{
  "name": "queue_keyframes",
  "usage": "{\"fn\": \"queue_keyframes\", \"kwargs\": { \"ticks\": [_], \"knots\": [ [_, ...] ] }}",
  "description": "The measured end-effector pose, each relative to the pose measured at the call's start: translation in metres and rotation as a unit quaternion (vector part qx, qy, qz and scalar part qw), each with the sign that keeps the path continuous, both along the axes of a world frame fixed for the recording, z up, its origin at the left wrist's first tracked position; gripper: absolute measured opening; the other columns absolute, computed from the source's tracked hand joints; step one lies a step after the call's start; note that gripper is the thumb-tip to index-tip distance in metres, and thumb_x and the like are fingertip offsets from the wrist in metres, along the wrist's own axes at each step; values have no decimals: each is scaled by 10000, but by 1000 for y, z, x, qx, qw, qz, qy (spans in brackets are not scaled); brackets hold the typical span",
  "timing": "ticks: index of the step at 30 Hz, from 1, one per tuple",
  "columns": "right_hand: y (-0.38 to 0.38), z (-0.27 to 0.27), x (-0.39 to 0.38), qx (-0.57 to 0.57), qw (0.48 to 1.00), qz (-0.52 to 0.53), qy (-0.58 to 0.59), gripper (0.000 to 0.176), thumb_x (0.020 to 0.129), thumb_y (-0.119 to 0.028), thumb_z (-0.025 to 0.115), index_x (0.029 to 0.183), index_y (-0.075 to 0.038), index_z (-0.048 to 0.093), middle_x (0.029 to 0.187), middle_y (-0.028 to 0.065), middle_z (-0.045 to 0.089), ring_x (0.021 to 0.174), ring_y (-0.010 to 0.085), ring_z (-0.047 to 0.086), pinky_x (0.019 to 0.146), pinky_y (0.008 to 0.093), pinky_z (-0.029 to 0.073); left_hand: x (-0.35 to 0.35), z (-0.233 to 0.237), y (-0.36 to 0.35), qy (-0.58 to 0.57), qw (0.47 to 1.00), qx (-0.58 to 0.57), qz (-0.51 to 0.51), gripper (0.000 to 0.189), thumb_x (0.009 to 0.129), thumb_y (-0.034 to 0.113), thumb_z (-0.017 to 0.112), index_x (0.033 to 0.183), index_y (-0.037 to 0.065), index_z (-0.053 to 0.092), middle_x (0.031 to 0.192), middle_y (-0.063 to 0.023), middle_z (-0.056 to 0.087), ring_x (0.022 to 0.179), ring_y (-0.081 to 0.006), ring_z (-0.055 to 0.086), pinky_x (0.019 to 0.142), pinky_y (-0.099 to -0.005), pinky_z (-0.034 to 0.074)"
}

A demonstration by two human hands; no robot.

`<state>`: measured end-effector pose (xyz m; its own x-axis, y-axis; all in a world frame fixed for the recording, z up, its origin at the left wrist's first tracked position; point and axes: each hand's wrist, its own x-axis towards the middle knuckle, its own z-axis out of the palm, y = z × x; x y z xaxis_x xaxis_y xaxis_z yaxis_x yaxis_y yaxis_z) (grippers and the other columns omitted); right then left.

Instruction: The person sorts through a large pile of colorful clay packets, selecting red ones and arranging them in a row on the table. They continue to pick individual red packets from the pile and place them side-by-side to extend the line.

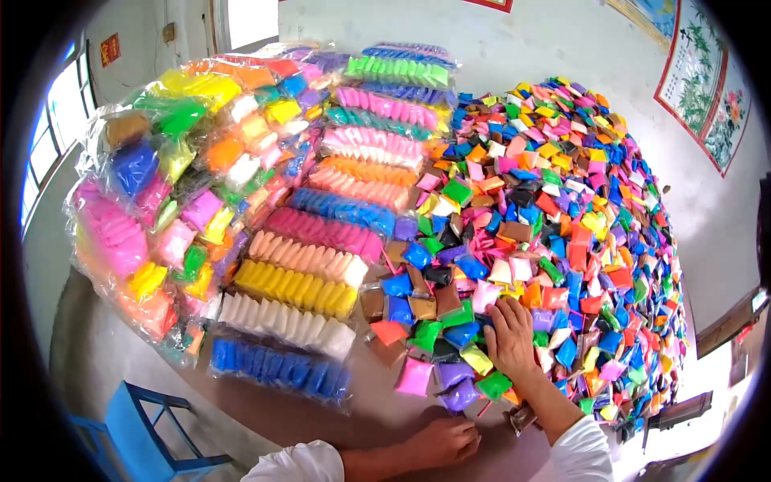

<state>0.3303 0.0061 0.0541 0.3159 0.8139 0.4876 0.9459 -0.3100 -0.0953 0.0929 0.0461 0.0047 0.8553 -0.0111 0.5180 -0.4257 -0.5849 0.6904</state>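
My right hand (511, 336) reaches over the near side of a big heap of small coloured packets (554, 233). Its fingers are stretched out and touch packets beside a light pink packet (485, 296). My left hand (446, 440) rests on the brown table (385, 422), with its fingers curled in; whatever they may hold is hidden. Just beyond it lie a shiny purple packet (459, 395) and a bright pink packet (414, 377). A green packet (494, 385) sits near my right wrist.
Clear bags of same-coloured packets lie in rows left of the heap, with a blue row (277, 369) nearest. Farther left, large clear bags (152, 217) of mixed packets are piled up. A blue chair (152, 434) stands at the lower left, and a wall (385, 24) rises behind.
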Motion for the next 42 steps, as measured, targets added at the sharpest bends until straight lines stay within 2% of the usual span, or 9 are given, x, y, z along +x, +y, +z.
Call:
{"fn": "queue_keyframes", "kwargs": {
  "ticks": [3, 10, 21, 23, 28, 30, 33, 37, 42],
  "knots": [
    [-1, -3, -2, 29, 1000, 2, 11, 363, 943, -187, 603, 1253, 0, 608, 1285, 216, 594, 1268, 422, 497, 1092, 540, 367, 3, -1, 0, -4, 1000, -10, 22, 228, 941, 221, 629, 816, 31, 603, 783, -115, 578, 706, -324, 627, 632, -442, 530],
    [-1, -13, 3, 59, 998, 8, -16, 362, 932, -209, 628, 1239, -18, 613, 1238, 177, 612, 1238, 374, 526, 1065, 507, 396, 2, 11, 1, 49, 997, 57, -9, 163, 905, 142, 664, 816, 16, 610, 836, -116, 618, 771, -304, 655, 671, -432, 562],
    [0, -30, 9, 119, 993, 19, -18, 333, 906, -234, 655, 1170, -39, 600, 1173, 156, 616, 1211, 353, 537, 1026, 493, 428, -7, 13, -8, 63, 944, 323, -7, 119, 881, 194, 612, 818, 94, 616, 916, -83, 611, 924, -288, 619, 784, -406, 537],
    [2, -34, 12, 140, 989, 20, -33, 330, 909, -232, 648, 1173, -41, 594, 1162, 150, 616, 1175, 347, 545, 1003, 486, 435, -5, 22, -9, -20, 936, 346, 58, 99, 848, 177, 624, 781, 105, 618, 864, -71, 600, 882, -288, 615, 756, -409, 532],
    [4, -33, 9, 135, 991, 6, -12, 295, 914, -235, 637, 1132, -38, 616, 1130, 145, 633, 1136, 338, 561, 987, 470, 441, -5, 6, -13, 69, 969, 219, 92, 115, 763, 69, 687, 768, 65, 573, 797, -136, 585, 705, -366, 605, 593, -474, 507],
    [4, -31, 15, 180, 979, 76, 52, 279, 874, -202, 665, 1095, -37, 619, 1121, 127, 634, 1097, 327, 583, 932, 473, 456, -3, -3, -12, -27, 960, 249, 129, 118, 770, 66, 671, 743, 53, 557, 776, -157, 572, 689, -380, 595, 587, -483, 496],
    [-31, 11, -14, 313, 942, 95, 77, 209, 849, -140, 671, 1030, -45, 631, 1101, 114, 641, 1051, 316, 595, 907, 451, 469, -5, 0, -12, 86, 950, 257, 154, 84, 787, 137, 672, 803, 83, 610, 814, -135, 588, 737, -365, 615, 625, -490, 522],
    [-121, 21, -35, 294, 936, 109, 162, 155, 838, -83, 683, 987, -44, 667, 1068, 118, 674, 1064, 326, 620, 891, 460, 488, 0, 9, -18, 69, 943, 284, 161, 103, 777, 124, 668, 787, 62, 587, 796, -144, 566, 714, -382, 602, 608, -497, 508],
    [-236, 22, 24, 317, 945, -81, 13, 186, 801, -94, 722, 974, -48, 673, 984, 135, 664, 902, 343, 627, 797, 466, 500, 3, 15, -22, 72, 943, 284, 156, 136, 779, 118, 655, 761, 43, 543, 787, -153, 546, 706, -390, 583, 592, -502, 474]
  ]
}}
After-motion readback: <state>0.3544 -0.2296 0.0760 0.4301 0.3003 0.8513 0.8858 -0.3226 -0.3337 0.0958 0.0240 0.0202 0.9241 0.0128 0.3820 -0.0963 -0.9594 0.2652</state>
